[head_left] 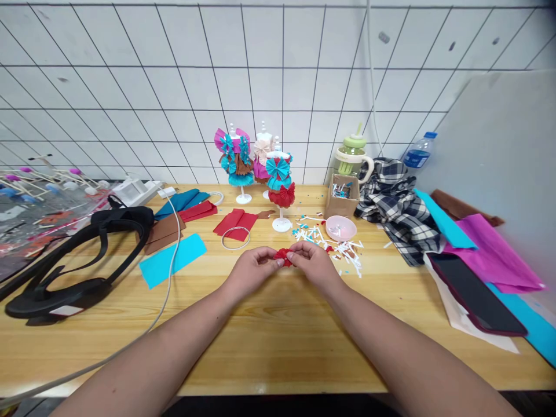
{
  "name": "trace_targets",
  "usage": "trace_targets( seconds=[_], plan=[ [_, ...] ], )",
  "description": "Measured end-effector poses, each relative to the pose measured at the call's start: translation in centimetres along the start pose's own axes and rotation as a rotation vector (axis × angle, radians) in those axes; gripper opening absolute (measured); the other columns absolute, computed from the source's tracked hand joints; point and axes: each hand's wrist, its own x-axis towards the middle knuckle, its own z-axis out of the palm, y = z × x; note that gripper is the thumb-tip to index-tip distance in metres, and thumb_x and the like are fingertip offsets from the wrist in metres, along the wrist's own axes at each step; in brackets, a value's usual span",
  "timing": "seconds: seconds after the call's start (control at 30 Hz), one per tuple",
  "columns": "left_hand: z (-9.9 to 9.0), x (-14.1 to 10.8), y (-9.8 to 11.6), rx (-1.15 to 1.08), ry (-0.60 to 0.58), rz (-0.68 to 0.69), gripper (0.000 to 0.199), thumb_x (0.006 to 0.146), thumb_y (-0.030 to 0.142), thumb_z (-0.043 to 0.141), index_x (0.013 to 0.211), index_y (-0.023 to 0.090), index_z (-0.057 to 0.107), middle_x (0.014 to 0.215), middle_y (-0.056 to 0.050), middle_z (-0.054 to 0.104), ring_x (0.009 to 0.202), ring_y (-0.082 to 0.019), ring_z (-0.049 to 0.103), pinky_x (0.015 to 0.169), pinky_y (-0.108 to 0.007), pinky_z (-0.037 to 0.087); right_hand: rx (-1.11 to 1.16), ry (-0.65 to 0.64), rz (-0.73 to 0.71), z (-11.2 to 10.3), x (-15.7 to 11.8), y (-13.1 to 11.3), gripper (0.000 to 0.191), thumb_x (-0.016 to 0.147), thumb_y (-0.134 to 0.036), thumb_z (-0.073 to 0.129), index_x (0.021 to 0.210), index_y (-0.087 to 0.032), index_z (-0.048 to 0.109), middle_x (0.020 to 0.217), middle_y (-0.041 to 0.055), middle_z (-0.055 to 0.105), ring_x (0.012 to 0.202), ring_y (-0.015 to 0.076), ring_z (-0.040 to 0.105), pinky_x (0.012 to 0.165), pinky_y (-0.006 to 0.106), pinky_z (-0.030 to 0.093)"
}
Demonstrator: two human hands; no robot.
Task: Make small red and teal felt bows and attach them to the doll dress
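Observation:
A small pleated red paper piece (284, 256) is pinched between both hands above the wooden table. My left hand (256, 267) grips its left side with thumb and fingertips; my right hand (313, 263) has the right side in a similar pinch. Just behind them stands a mini dress form (279, 179) on a white base, wearing blue and red crepe paper with bows. Two more dressed forms stand farther back, one in purple, blue and brown (237, 156), another in cream and purple (262, 152). Folded red paper (236, 223) lies behind my left hand, partly under a metal ring (236, 238).
White strips (347, 253) lie around a pink bowl (341, 228). A cardboard box (342, 202), green-lidded cup (354, 153), plaid cloth (386, 197) and phone (478, 292) are right. A black headset (87, 295), blue sheet (174, 260) and white cable (163, 307) are left.

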Motion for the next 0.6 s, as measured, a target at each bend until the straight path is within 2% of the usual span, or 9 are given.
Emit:
trace_targets(
  seconds=[0.07,0.23,0.37,0.47,0.6],
  plan=[
    [-0.09,0.03,-0.09,-0.018,0.001,-0.029,0.03,0.067,0.042,0.073,0.08,0.015,0.067,0.084,-0.005,0.072,0.081,-0.021,0.065,0.077,-0.03,0.048,0.022,-0.021,0.02,0.01,-0.1,-0.11,0.025,0.066,-0.035,0.073,0.081,-0.018,0.062,0.069,-0.0004,0.064,0.063,0.0129,0.056,0.064,0.027,0.042],
    [-0.31,0.12,-0.41,-0.084,-0.011,-0.029,0.029,0.068,0.041,0.073,0.08,0.016,0.066,0.084,-0.004,0.072,0.078,-0.018,0.064,0.076,-0.029,0.047,0.117,-0.117,0.085,0.02,-0.33,-0.56,0.035,0.066,-0.035,0.073,0.095,-0.019,0.061,0.07,-0.0014,0.065,0.062,0.0123,0.057,0.062,0.026,0.041],
    [-0.31,0.14,-0.26,-0.078,0.009,-0.006,0.03,0.067,0.042,0.074,0.079,0.016,0.065,0.082,-0.004,0.071,0.078,-0.019,0.065,0.075,-0.029,0.048,0.105,-0.089,0.068,0.06,-0.27,-0.5,0.035,0.062,-0.028,0.075,0.093,-0.019,0.061,0.072,-0.001,0.067,0.065,0.0138,0.061,0.066,0.027,0.043],
    [-0.24,0.13,-0.1,-0.08,-0.014,0.0,0.035,0.064,0.042,0.076,0.085,0.015,0.066,0.088,-0.005,0.072,0.083,-0.021,0.066,0.077,-0.031,0.049,0.055,-0.081,0.032,0.06,-0.22,-0.32,0.032,0.063,-0.026,0.073,0.092,-0.019,0.061,0.071,-0.0014,0.066,0.065,0.0135,0.061,0.065,0.027,0.044],
    [-0.17,0.14,-0.18,-0.022,-0.013,-0.02,0.034,0.066,0.043,0.074,0.084,0.015,0.068,0.087,-0.006,0.073,0.082,-0.022,0.067,0.078,-0.033,0.05,0.033,-0.083,0.015,0.11,-0.28,-0.26,0.031,0.066,-0.026,0.07,0.095,-0.02,0.06,0.072,-0.0016,0.065,0.065,0.0129,0.06,0.064,0.026,0.044]
  ],
)
